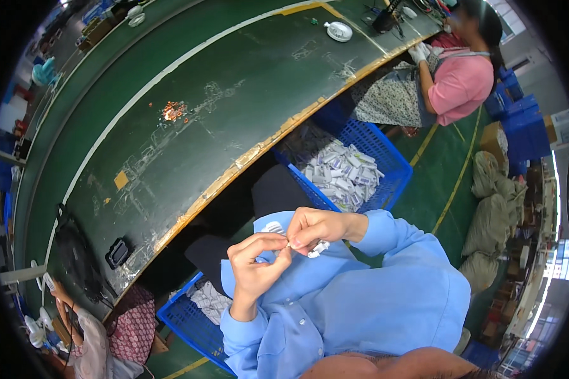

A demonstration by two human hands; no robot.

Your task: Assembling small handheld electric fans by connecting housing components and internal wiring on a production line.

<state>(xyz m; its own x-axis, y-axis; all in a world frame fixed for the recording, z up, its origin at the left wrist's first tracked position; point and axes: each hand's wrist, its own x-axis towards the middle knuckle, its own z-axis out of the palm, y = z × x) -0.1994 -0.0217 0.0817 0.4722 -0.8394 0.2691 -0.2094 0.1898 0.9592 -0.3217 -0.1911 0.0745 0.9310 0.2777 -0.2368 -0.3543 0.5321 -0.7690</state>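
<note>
Over my lap, my left hand (257, 260) and my right hand (322, 227) meet with thumbs and fingertips pinched together. Between the fingertips is a tiny pale piece (289, 244), too small to name. A white plastic part (318, 249) shows just below my right fingers, apparently held in that hand. Another white ribbed plastic piece (272, 228) lies behind my left fingers, against the blue sleeve and clothing; I cannot tell whether it is held. Beyond my right hand stands a blue crate (398, 183) with many white plastic parts (344, 174) in it.
The green workbench (234, 120) bears a heap of copper-coloured bits (173, 112), a black bag (76, 252), a small black case (117, 252) and a round white device (339, 31). Another blue crate (186, 325) is at my left. Co-workers sit at right (461, 88) and lower left (101, 335).
</note>
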